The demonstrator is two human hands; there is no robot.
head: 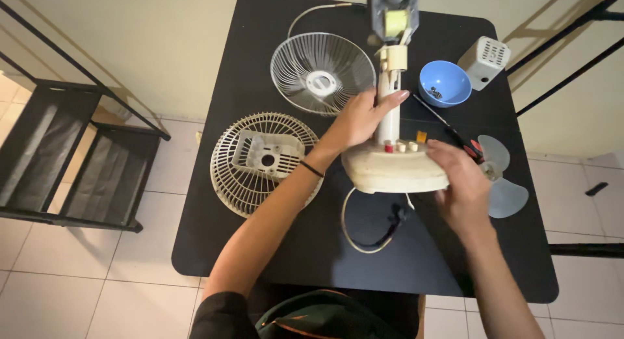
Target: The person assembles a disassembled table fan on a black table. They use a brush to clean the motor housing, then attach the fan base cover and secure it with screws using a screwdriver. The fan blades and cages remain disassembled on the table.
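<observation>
Fan stand (392, 163): cream base and upright pole, centre of black bench (260, 248). Left hand (361, 118) wrapped round the pole; right hand (460, 180) gripping the base's right edge. Left: two grilles (260, 163). Far right: blue bowl (444, 83); right: blades (504, 183).

wire grille (323, 73), blue bowl (444, 83), fan blade (504, 176)

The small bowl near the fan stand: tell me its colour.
The bowl is light blue; the head view shows it.
</observation>
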